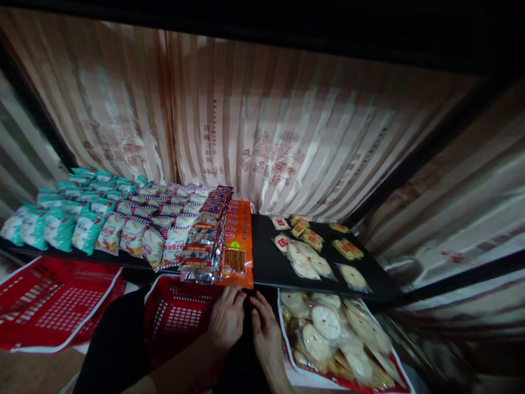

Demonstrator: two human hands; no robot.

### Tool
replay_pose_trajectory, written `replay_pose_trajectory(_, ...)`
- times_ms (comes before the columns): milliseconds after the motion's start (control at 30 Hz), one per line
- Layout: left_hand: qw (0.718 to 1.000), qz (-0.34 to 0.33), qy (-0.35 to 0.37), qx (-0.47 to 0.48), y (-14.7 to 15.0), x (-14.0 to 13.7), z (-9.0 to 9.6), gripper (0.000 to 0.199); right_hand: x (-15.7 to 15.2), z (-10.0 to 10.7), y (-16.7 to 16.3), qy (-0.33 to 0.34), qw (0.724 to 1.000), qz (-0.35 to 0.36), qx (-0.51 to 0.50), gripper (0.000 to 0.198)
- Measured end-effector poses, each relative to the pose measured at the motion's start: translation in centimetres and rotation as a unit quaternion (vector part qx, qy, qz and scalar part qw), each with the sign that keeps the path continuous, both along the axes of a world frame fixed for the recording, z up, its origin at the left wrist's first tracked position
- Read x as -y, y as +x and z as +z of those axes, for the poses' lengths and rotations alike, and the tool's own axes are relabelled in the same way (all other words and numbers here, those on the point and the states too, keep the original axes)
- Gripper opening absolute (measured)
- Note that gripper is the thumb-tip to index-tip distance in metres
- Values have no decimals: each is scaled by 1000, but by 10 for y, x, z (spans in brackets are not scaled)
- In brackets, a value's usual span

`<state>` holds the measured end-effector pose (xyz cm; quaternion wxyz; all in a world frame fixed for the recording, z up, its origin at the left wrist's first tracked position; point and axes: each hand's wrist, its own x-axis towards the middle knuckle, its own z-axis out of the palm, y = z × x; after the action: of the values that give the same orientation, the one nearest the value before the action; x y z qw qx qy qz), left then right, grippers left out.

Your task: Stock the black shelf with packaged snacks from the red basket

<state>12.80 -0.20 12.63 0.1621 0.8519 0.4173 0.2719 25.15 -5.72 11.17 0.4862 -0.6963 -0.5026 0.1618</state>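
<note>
An orange snack packet (238,235) with a see-through window lies on the black shelf, its lower end at the front edge. My left hand (227,320) is at that end, with fingers bent together against the packet. Just to its right, my right hand (266,331) is at the shelf edge, thumb and fingers apart, holding nothing. Left of the orange packet runs a row of overlapping dark red and silver packets (205,235). Farther right on the shelf lie clear-wrapped round white cakes (305,258) and small yellow packets (348,249).
White striped bags (133,234) and teal bags (59,227) stand in rows at left. Below are a red basket of wrapped cakes (326,323), a middle red basket (180,309) and a left red basket (61,301). Printed curtains (270,120) hang behind; a dark bar (262,38) crosses above.
</note>
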Motion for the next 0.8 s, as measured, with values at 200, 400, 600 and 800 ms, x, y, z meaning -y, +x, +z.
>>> replay_pose_trajectory(200, 994, -18, -100, 33, -46, 50, -16, 39, 14, -4, -31, -15, 998, 56, -8, 31)
replay_pose_trajectory(400, 995, -24, -92, 40, -59, 51, -7, 39, 19, -11, -50, -28, 992, 121, 16, 33)
replay_pose_trajectory(600, 995, -15, -58, -78, -21, 1, 9, 51, -39, 5, -19, 13, 982, 81, 172, 41)
replay_pose_trajectory(800, 974, 29, -131, -183, 9, -31, 25, 59, -98, 15, 10, -87, 952, 120, 269, 39)
